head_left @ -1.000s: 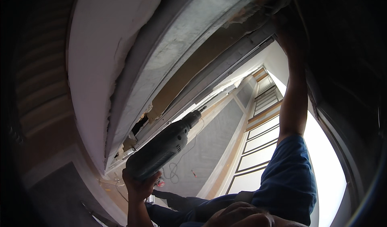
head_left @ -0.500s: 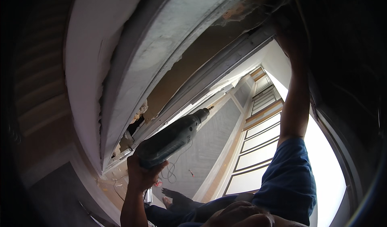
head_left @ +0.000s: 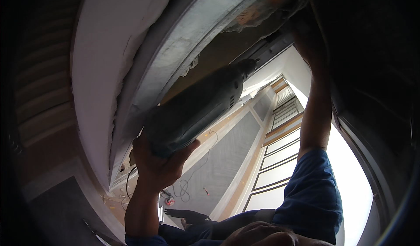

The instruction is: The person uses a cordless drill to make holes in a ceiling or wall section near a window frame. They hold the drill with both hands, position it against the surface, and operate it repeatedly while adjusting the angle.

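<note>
A dark power drill (head_left: 197,108) is held in my left hand (head_left: 162,165), which wraps round its rear end. It points up and to the right. Its chuck lies in front of the grey metal strip (head_left: 273,47) along the opening's edge; whether the tip touches the strip I cannot tell. My right arm reaches up, with my right hand (head_left: 311,49) in deep shadow by the strip's far end. The fingers of that hand are hidden in the dark. Left of the drill runs a wide pale grey beam (head_left: 164,55) bordering the opening.
Broken edges and an orange-brown patch (head_left: 249,16) show inside the opening. Far below, a grey floor (head_left: 218,163) carries a loose cable (head_left: 184,191), a small red item (head_left: 206,191) and a round red-and-white thing (head_left: 169,201). Bright windows with dark bars (head_left: 273,171) line the right side.
My left hand has raised the drill up and to the right, so its chuck has gone from over the floor to the metal strip. My right arm has barely shifted.
</note>
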`<state>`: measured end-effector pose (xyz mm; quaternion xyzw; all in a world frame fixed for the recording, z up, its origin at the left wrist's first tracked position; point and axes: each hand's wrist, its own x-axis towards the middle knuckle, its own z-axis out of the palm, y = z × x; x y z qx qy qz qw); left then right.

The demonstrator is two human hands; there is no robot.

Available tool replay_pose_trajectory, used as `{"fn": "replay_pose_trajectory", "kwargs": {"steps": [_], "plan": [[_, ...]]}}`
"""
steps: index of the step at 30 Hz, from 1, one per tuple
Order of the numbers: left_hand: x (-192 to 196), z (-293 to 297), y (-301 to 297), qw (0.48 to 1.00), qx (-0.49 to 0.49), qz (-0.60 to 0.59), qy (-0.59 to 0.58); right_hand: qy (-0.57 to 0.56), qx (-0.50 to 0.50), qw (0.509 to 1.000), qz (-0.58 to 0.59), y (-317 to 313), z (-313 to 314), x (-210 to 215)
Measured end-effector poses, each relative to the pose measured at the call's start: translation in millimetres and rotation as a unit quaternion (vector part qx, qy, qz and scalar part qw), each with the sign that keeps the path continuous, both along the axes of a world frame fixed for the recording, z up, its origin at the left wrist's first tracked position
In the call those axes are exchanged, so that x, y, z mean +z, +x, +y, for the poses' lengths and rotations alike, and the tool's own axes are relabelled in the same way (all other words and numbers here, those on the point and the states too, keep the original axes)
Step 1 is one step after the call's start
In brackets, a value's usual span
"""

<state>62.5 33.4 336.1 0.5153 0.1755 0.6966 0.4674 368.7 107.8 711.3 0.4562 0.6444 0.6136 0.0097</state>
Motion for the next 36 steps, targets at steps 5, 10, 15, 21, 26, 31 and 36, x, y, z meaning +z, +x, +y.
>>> {"fn": "replay_pose_trajectory", "kwargs": {"steps": [5,10,15,21,26,31,36], "plan": [[31,2,5,1.000,0.017,-0.004,0.021,-0.022,-0.037,0.998,0.042,11,0,-5],[43,12,11,0.998,0.057,-0.003,0.031,-0.028,-0.055,0.998,-0.018,7,-1,0],[47,15,12,0.997,0.066,0.017,0.043,-0.027,-0.004,0.992,0.125,-3,-2,-7],[57,18,18,0.997,0.057,0.002,0.050,-0.035,0.025,0.995,0.096,-12,-5,-10],[49,9,13,0.998,0.053,0.034,0.000,-0.045,0.034,0.998,0.012,-22,-6,-7],[12,-15,8,0.988,-0.110,-0.027,-0.108,-0.081,0.065,0.994,0.028,-3,1,-5],[-6,-2,19,0.983,-0.182,-0.012,-0.031,-0.004,-0.097,0.989,-0.111,4,-3,-4]]}}
